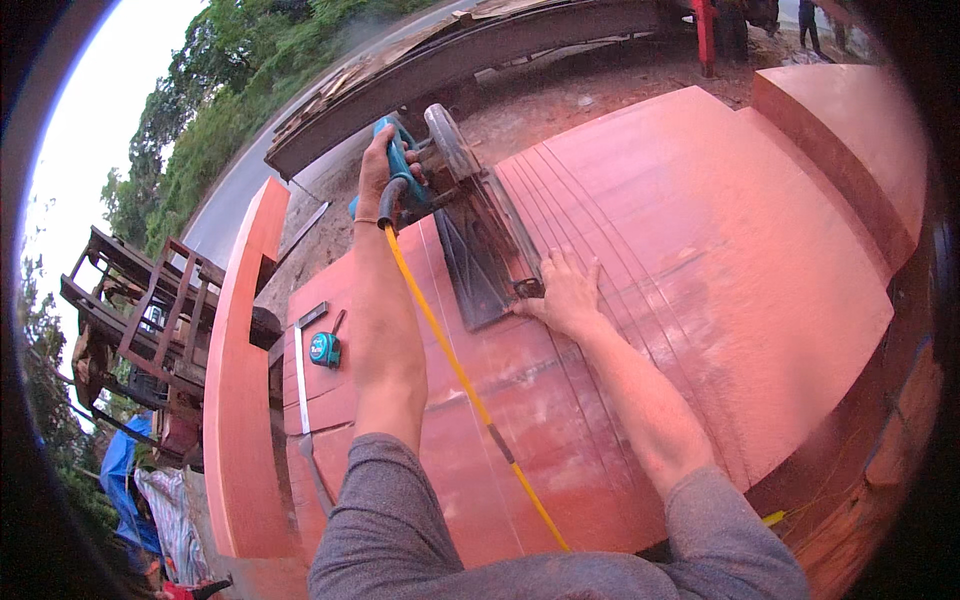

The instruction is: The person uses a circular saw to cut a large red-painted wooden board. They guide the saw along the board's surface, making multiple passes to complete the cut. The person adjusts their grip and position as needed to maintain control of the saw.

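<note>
Circular saw sits at the far edge of the slab, its teal handle wrapped by the person's left hand; the right hand lies spread, touching the saw's near end. A tape measure and metal square lie near the slab's left edge.

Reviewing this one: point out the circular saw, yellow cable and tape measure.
Circular saw (464, 242): head view, dark base plate.
Yellow cable (469, 388): head view, midway along it.
Tape measure (324, 350): head view, its teal case.
</note>
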Tool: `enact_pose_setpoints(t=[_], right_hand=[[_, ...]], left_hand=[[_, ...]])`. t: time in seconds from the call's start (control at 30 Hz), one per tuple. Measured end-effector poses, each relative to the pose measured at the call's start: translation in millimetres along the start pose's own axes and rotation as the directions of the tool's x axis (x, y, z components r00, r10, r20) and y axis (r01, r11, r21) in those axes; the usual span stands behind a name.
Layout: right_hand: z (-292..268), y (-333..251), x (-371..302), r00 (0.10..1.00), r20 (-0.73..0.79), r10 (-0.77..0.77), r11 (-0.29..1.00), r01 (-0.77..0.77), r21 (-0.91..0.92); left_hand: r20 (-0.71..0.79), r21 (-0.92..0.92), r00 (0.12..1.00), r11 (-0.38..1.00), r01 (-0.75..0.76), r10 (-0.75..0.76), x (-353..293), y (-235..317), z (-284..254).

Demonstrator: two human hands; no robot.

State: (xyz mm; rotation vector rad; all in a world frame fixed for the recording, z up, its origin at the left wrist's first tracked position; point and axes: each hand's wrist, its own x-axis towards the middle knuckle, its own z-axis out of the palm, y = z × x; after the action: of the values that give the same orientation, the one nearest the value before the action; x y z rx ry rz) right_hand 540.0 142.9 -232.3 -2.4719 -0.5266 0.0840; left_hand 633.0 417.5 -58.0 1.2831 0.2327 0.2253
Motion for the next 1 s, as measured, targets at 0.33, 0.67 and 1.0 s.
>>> enact_pose_setpoints(t=[0.33,0.67,1.0], right_hand=[[11,-1,35,1.000,-0.009,0.012,1.000,-0.012,-0.018],[9,-7,62,1.000,-0.006,0.022,0.998,-0.022,-0.054],[6,-5,92,1.000,-0.003,-0.016,1.000,0.016,-0.016]], left_hand=[[-0.010,0.029,1.000,1.000,-0.012,0.012,32,9,-3],[0.006,0.070,0.999,0.997,-0.042,0.042,66,10,-14],[-0.022,0.055,0.999,0.998,-0.034,0.035,95,13,-18]])
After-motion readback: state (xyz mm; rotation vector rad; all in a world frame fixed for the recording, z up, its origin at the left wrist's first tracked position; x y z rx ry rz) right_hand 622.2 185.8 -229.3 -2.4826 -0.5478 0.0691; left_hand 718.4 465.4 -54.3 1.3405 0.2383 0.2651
